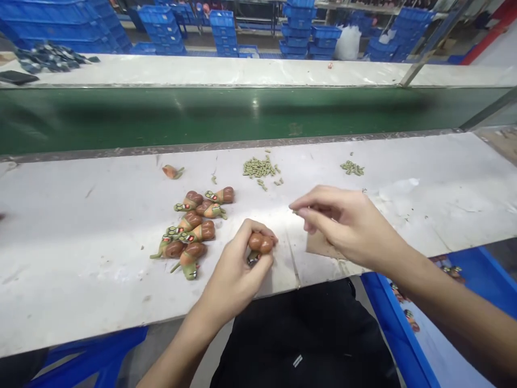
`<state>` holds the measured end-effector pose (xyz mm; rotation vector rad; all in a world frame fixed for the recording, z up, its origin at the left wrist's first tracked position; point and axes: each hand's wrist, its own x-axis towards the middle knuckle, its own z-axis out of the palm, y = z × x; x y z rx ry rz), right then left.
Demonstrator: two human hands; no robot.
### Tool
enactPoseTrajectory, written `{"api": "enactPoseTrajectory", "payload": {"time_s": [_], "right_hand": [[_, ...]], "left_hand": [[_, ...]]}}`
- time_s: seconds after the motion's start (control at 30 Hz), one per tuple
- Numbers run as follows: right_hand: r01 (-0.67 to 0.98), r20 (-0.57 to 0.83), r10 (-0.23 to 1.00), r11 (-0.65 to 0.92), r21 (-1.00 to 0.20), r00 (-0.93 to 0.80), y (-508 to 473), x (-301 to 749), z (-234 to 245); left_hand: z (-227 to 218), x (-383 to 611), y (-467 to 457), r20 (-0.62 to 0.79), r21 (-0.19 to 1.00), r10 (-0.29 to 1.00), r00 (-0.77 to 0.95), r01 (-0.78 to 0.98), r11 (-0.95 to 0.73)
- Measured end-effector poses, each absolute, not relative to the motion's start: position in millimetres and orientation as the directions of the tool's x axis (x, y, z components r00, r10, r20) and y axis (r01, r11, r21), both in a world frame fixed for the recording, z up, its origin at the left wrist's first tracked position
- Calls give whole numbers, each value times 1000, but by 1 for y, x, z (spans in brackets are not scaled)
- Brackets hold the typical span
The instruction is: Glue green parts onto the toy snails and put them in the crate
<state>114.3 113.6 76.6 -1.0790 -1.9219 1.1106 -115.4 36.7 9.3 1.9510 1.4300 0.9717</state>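
My left hand (232, 272) is shut around a brown and green toy figure (260, 243), with its rounded brown end showing above my fingers. My right hand (343, 223) hovers over the white table (89, 269), its thumb and fingertips pinched on a tiny green piece (294, 212). Several similar figures (189, 231) lie in a loose heap to the left of my hands. Two small piles of green pegs (260, 168) (351, 168) sit beyond them, and a single orange and green part (172, 172) lies apart at the left.
A piece of brown cardboard (323, 245) lies under my right hand. A green conveyor belt (242, 121) runs behind the table, with a white far bench (202, 71) beyond it. Stacked blue crates (301, 29) stand farther back. A blue bin of figures (424, 307) sits at the lower right.
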Motion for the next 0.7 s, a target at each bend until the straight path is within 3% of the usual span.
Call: {"api": "enactPoseTrajectory", "payload": {"time_s": [0.07,0.17,0.3,0.43,0.7], "right_hand": [[261,106,913,222,-939,-393,89,128,72],[185,79,946,143,-972,-315,58,143,59],[82,41,982,56,-995,-183,28,153,39],[78,79,997,79,-994,0,10,159,20],[35,92,989,88,-996,119,-5,164,10]], "left_hand": [[8,-102,27,135,944,978,160,279,-176],[4,-83,12,-23,1000,982,189,7,22],[3,-60,6,-63,998,978,198,30,59],[8,-34,13,-78,996,967,243,60,65],[11,-12,22,-43,994,966,256,109,15]]}}
